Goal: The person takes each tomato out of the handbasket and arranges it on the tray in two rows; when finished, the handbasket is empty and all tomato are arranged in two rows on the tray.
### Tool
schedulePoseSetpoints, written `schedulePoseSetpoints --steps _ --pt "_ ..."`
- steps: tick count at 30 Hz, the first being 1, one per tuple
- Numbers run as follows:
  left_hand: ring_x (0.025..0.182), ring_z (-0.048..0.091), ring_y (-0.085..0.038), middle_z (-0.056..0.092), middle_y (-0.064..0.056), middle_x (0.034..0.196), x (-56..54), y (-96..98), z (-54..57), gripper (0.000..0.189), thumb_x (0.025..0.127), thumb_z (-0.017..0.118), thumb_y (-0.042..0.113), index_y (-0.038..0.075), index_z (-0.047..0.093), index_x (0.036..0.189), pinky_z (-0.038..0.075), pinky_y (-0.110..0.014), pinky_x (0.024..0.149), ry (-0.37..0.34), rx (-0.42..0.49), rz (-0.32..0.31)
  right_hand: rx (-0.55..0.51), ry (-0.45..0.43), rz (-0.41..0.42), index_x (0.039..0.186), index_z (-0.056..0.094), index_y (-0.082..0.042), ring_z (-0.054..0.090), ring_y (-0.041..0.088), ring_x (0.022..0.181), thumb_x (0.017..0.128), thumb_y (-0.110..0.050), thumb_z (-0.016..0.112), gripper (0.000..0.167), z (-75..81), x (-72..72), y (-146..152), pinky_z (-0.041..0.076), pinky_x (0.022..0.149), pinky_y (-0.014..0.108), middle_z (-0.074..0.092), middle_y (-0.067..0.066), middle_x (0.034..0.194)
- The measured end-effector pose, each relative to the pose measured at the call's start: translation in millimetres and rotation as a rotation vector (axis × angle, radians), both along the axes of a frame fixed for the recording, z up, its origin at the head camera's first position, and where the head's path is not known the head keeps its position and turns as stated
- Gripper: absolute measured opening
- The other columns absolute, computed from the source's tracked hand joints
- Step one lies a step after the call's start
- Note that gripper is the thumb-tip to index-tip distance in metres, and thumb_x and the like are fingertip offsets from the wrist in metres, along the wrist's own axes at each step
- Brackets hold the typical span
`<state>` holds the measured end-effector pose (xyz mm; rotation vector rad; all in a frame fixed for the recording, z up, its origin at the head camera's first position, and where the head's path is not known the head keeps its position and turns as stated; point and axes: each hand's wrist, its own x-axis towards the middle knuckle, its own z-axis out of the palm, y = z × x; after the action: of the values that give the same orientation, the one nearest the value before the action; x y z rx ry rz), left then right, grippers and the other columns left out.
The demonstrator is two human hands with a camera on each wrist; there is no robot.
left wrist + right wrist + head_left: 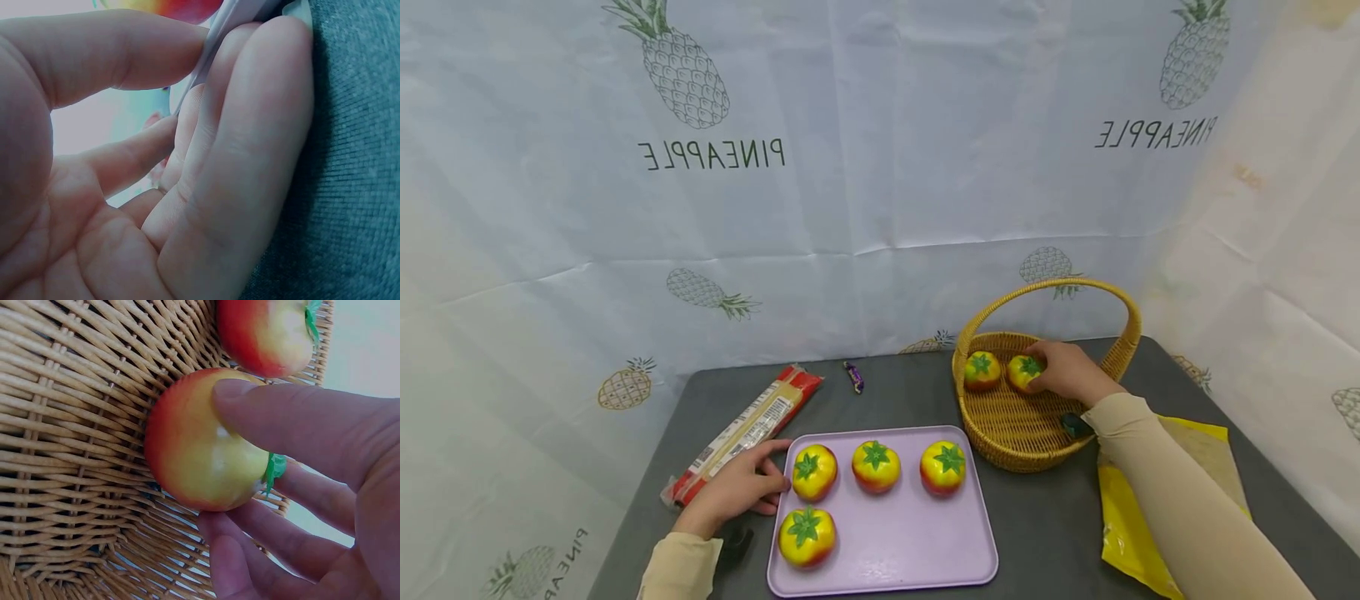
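My right hand (1071,368) reaches into the wicker basket (1011,421) and grips a red-and-yellow toy tomato (203,440) with a green leafy top. Thumb and fingers lie on opposite sides of it in the right wrist view. Another toy tomato (982,371) sits beside it in the basket. On the left, my left hand (741,487) pinches the edge of the lilac tray (910,546), thumb on one side of the rim and fingers on the other, as the left wrist view shows. Several similar toy tomatoes (876,467) stand on the tray, along its back and left side.
A red-and-clear packet (745,433) lies behind the left hand. A small purple-wrapped sweet (854,377) is near the back edge of the dark table (910,392). Under the right forearm lies a yellow bag (1123,525). The basket's tall handle (1048,285) arches above its bowl.
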<state>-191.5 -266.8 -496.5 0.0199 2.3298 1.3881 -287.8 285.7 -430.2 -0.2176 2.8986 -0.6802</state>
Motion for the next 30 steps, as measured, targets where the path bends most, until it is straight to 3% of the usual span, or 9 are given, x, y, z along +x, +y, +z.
schedulePoseSetpoints --steps 6,13,20,30 --pt "0.072 0.067 -0.023 0.064 -0.012 0.095 0.3 -0.1 2.7 0.072 0.093 0.078 0.013 0.004 0.048 0.159 0.068 -0.041 0.068 -0.002 -0.009 0.014 -0.002 -0.011 0.016 0.151 0.057 0.003 0.061 0.051 0.130 0.092 -0.027 0.084 0.071 8.0 8.2 -2 0.056 0.103 0.062 0.062 0.033 0.145" --pt "0.070 0.067 -0.022 0.064 -0.011 0.095 0.0 1.2 1.8 0.072 0.094 0.077 0.013 0.004 0.048 0.159 0.068 -0.039 0.068 0.009 0.005 -0.008 -0.024 0.017 0.033 0.152 0.057 0.001 0.063 0.048 0.128 0.092 -0.034 0.085 0.075 27.2 31.2 -11 0.057 0.101 0.062 0.066 0.030 0.141" --pt "0.070 0.068 -0.023 0.063 -0.012 0.094 0.9 -0.2 0.2 0.071 0.094 0.077 0.013 0.005 0.048 0.158 0.068 -0.039 0.068 0.010 0.001 -0.004 -0.038 0.074 0.078 0.149 0.062 -0.005 0.068 0.041 0.121 0.090 -0.039 0.088 0.073 46.4 53.4 -30 0.059 0.097 0.059 0.071 0.021 0.136" --pt "0.071 0.068 -0.024 0.063 -0.012 0.095 -0.3 1.2 2.7 0.069 0.094 0.076 0.012 0.006 0.049 0.158 0.068 -0.039 0.068 0.010 -0.020 0.001 -0.063 0.153 0.143 0.144 0.067 -0.012 0.071 0.028 0.112 0.086 -0.040 0.091 0.068 60.3 86.5 -64 0.063 0.094 0.052 0.073 0.010 0.132"
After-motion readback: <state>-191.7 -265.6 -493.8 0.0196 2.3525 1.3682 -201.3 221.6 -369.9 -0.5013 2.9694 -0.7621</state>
